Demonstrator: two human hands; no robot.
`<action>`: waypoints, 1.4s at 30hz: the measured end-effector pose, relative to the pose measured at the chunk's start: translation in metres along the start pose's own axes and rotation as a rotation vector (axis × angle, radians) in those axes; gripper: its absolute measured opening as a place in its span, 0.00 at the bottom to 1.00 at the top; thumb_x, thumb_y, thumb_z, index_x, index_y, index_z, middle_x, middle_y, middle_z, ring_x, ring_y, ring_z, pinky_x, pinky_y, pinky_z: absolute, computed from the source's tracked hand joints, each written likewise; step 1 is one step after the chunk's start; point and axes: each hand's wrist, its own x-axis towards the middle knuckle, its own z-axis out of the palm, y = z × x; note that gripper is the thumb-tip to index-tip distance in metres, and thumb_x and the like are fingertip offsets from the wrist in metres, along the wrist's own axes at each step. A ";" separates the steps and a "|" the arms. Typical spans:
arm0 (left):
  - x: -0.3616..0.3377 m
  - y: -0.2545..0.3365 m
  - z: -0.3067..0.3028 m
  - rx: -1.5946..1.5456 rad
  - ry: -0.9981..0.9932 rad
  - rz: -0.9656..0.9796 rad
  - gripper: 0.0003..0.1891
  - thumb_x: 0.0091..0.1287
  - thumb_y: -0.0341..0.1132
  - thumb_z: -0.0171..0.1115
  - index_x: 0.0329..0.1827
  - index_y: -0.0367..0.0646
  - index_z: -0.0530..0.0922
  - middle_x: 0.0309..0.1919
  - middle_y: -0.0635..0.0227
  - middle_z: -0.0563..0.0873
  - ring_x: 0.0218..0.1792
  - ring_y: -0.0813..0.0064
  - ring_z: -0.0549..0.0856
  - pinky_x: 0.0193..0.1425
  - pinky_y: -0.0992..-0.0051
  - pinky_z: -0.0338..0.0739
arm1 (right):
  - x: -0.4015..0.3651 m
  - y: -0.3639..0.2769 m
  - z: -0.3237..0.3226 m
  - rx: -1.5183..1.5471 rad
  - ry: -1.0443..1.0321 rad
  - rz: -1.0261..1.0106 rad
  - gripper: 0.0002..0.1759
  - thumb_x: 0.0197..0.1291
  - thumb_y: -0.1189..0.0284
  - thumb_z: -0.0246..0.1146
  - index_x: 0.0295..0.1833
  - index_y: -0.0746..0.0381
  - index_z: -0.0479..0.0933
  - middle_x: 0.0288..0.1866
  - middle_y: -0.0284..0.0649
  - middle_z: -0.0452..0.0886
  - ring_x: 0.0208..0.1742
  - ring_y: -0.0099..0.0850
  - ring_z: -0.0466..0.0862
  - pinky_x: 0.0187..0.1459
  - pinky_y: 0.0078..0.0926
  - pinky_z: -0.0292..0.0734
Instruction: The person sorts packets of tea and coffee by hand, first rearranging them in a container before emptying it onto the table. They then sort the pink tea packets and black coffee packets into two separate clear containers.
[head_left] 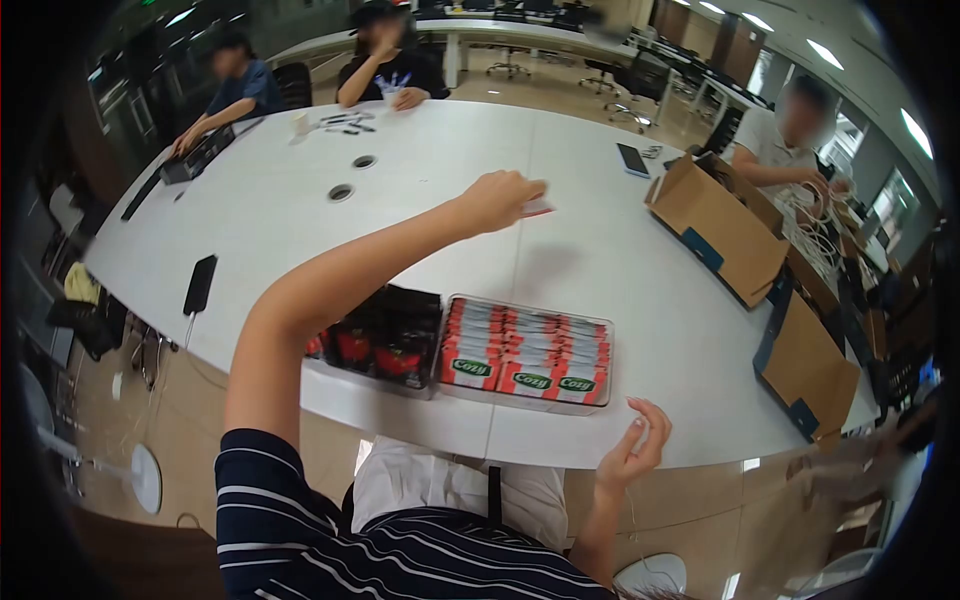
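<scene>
My left hand (497,202) is raised over the middle of the table, its fingers closed on a small red and white sachet (538,209), partly hidden and blurred. Below it on the table stands a clear box (612,350) filled with rows of red and white sachets (530,350) marked "Cozy". Left of that box, and touching or nearly touching it, is a dark tray of black and red packets (400,345), partly covered by my left forearm. Near the table's front edge, right of the clear box, my right hand (635,447) is loosely curled with fingers apart, holding nothing visible.
A phone (200,284) with a cable lies at left, another phone (633,160) at the back right. Open cardboard boxes (720,230) stand at right, where a person handles white cables (815,225). Two other people sit at the far side, near several pens (348,122).
</scene>
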 end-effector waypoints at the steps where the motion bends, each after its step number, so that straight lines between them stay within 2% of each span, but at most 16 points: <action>1: -0.016 0.020 -0.024 -0.128 0.105 0.029 0.15 0.60 0.31 0.65 0.49 0.45 0.74 0.28 0.57 0.85 0.36 0.55 0.86 0.38 0.63 0.79 | -0.003 -0.003 -0.001 0.002 0.008 -0.037 0.12 0.69 0.74 0.51 0.47 0.69 0.77 0.43 0.45 0.82 0.48 0.40 0.78 0.54 0.37 0.71; 3: -0.055 0.062 -0.071 -0.488 0.166 0.020 0.18 0.59 0.28 0.67 0.52 0.45 0.73 0.32 0.59 0.85 0.34 0.61 0.86 0.38 0.68 0.80 | -0.006 -0.011 -0.006 0.000 0.032 -0.115 0.13 0.69 0.71 0.53 0.48 0.68 0.76 0.43 0.45 0.81 0.48 0.40 0.78 0.53 0.37 0.71; 5: -0.100 0.105 -0.104 -0.779 0.132 -0.070 0.18 0.60 0.27 0.68 0.53 0.44 0.74 0.39 0.60 0.84 0.37 0.70 0.85 0.39 0.73 0.80 | -0.006 -0.034 -0.001 0.239 0.019 -0.105 0.12 0.66 0.70 0.57 0.46 0.68 0.76 0.41 0.45 0.81 0.48 0.40 0.78 0.54 0.38 0.71; 7: -0.142 0.129 -0.101 -0.867 0.265 0.137 0.17 0.62 0.28 0.67 0.52 0.40 0.74 0.45 0.62 0.83 0.42 0.71 0.84 0.42 0.72 0.81 | -0.005 -0.077 0.017 0.518 0.045 0.004 0.12 0.63 0.70 0.61 0.45 0.67 0.76 0.40 0.44 0.81 0.47 0.39 0.78 0.53 0.36 0.72; 9: -0.177 0.160 -0.102 -1.033 0.235 0.093 0.13 0.65 0.27 0.63 0.51 0.34 0.74 0.43 0.59 0.79 0.39 0.71 0.82 0.36 0.73 0.77 | -0.001 -0.124 0.043 0.835 0.109 0.215 0.13 0.61 0.71 0.64 0.46 0.67 0.75 0.40 0.44 0.80 0.45 0.35 0.79 0.52 0.33 0.73; 12: -0.211 0.170 -0.076 -1.088 0.326 0.186 0.11 0.65 0.26 0.63 0.48 0.36 0.75 0.43 0.60 0.79 0.45 0.63 0.78 0.49 0.68 0.73 | -0.025 -0.121 0.040 0.920 -0.244 0.207 0.12 0.58 0.75 0.67 0.45 0.68 0.73 0.40 0.44 0.80 0.42 0.32 0.80 0.49 0.29 0.74; 16: -0.229 0.164 -0.077 -1.004 0.309 0.157 0.13 0.64 0.27 0.63 0.51 0.37 0.74 0.44 0.59 0.79 0.48 0.61 0.78 0.53 0.67 0.72 | -0.028 -0.138 0.041 1.020 -0.232 0.205 0.08 0.60 0.80 0.64 0.43 0.68 0.72 0.41 0.45 0.80 0.42 0.30 0.79 0.45 0.23 0.74; 19: -0.241 0.136 -0.110 -0.859 0.563 0.179 0.26 0.63 0.41 0.67 0.60 0.37 0.69 0.55 0.55 0.77 0.57 0.59 0.76 0.62 0.62 0.69 | -0.007 -0.109 0.023 0.581 -0.112 0.110 0.11 0.64 0.82 0.57 0.52 0.71 0.73 0.45 0.43 0.79 0.45 0.31 0.81 0.47 0.25 0.75; 20: -0.245 0.124 -0.127 -0.775 0.653 0.177 0.26 0.63 0.41 0.67 0.59 0.38 0.69 0.55 0.55 0.77 0.57 0.59 0.76 0.62 0.62 0.69 | 0.013 -0.108 0.020 0.621 -0.060 0.086 0.09 0.66 0.82 0.56 0.51 0.72 0.74 0.45 0.42 0.80 0.44 0.27 0.81 0.48 0.24 0.75; 21: -0.252 0.116 -0.142 -0.713 0.721 0.196 0.26 0.63 0.41 0.67 0.59 0.38 0.69 0.55 0.55 0.77 0.57 0.60 0.76 0.62 0.62 0.69 | 0.026 -0.100 0.010 0.365 -0.009 0.122 0.10 0.68 0.82 0.55 0.52 0.73 0.74 0.43 0.42 0.81 0.44 0.24 0.80 0.48 0.22 0.75; 22: -0.259 0.113 -0.159 -0.660 0.776 0.230 0.25 0.63 0.41 0.67 0.59 0.39 0.70 0.55 0.56 0.77 0.57 0.60 0.76 0.62 0.62 0.69 | 0.044 -0.082 0.005 0.321 -0.007 0.011 0.05 0.66 0.85 0.54 0.44 0.74 0.75 0.38 0.43 0.81 0.38 0.27 0.78 0.43 0.21 0.73; 25: -0.274 0.121 -0.200 -0.568 0.849 0.427 0.25 0.63 0.40 0.67 0.59 0.40 0.70 0.55 0.57 0.77 0.58 0.60 0.76 0.61 0.62 0.69 | 0.086 -0.073 -0.010 -0.064 -0.336 -0.390 0.06 0.60 0.83 0.61 0.43 0.68 0.77 0.37 0.43 0.80 0.39 0.35 0.78 0.44 0.29 0.73; 28: -0.279 0.140 -0.223 -0.540 0.841 0.591 0.24 0.63 0.39 0.66 0.59 0.42 0.70 0.56 0.58 0.77 0.58 0.61 0.75 0.61 0.62 0.69 | 0.099 -0.067 -0.006 -0.213 -0.595 -0.515 0.05 0.55 0.77 0.65 0.38 0.64 0.78 0.34 0.38 0.79 0.42 0.37 0.76 0.45 0.33 0.71; 34: -0.283 0.162 -0.237 -0.513 0.852 0.697 0.23 0.63 0.37 0.66 0.59 0.44 0.71 0.56 0.61 0.76 0.58 0.62 0.75 0.61 0.62 0.69 | 0.100 -0.051 0.008 -0.428 -0.811 -0.647 0.06 0.52 0.71 0.67 0.33 0.60 0.78 0.30 0.34 0.76 0.39 0.33 0.75 0.43 0.31 0.68; 37: -0.284 0.167 -0.239 -0.502 0.855 0.705 0.22 0.63 0.36 0.66 0.59 0.46 0.71 0.56 0.62 0.76 0.58 0.62 0.75 0.60 0.62 0.70 | 0.099 -0.046 0.014 -0.429 -0.897 -0.682 0.09 0.49 0.71 0.70 0.35 0.59 0.78 0.35 0.33 0.77 0.40 0.33 0.74 0.42 0.32 0.68; 42: -0.288 0.166 -0.242 -0.466 0.875 0.738 0.21 0.63 0.35 0.65 0.59 0.48 0.72 0.56 0.64 0.75 0.58 0.63 0.74 0.60 0.62 0.70 | 0.103 -0.066 0.026 -0.540 -0.879 -0.618 0.33 0.36 0.69 0.78 0.53 0.55 0.75 0.54 0.39 0.76 0.53 0.35 0.75 0.48 0.33 0.71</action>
